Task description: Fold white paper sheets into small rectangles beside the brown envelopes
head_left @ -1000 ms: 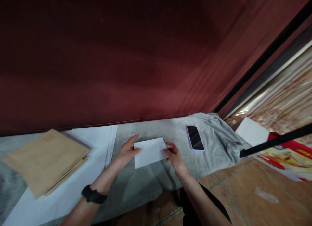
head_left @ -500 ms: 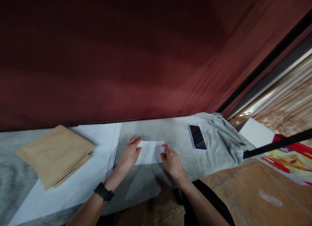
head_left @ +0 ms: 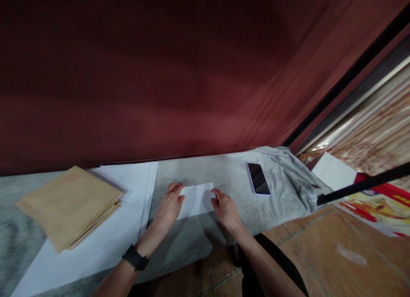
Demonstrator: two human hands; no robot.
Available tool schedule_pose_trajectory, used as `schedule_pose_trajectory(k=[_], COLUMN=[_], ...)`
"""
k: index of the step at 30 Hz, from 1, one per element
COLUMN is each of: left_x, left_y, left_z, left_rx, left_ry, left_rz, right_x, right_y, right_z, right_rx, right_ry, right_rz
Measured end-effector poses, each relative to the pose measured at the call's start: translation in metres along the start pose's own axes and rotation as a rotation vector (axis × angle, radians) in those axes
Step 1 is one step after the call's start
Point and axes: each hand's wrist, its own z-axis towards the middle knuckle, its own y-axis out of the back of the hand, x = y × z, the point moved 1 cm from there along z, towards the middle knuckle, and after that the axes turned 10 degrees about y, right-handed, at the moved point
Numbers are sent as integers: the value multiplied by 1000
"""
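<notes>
My left hand and right hand gripped opposite ends of the small white paper on the grey cloth, probably to hold it flat. Kraft envelopes overlapped larger white sheets leftward; the smartphone lay rightward, seemingly out of my way.

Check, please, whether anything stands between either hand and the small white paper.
Nothing visible does: the left hand is at the left end of the small paper, the right hand at its right; the phone lies farther right.
</notes>
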Motion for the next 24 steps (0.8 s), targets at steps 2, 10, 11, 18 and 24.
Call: schedule_pose_trajectory(k=[2,10,11,18,24], left_x=[-1,-13,-16,-26,-14], left_y=[3,-7,-14,-41,-51], left_z=[-2,-24,-29,-55,-52], left_rx=[-1,-140,-140,-172,-164], left_ry=[-6,-166,-211,-349,-378], left_rz=[42,264,258,325,331], right_x=[0,-5,-5,14,28], right_y=[-1,0,0,-15,-41], right_z=[1,-1,-2,-7,-11], right_rx=[4,-16,-35,-169,-86], right_ry=[7,54,65,262,429], right_rz=[-10,-77,-88,-64,-91])
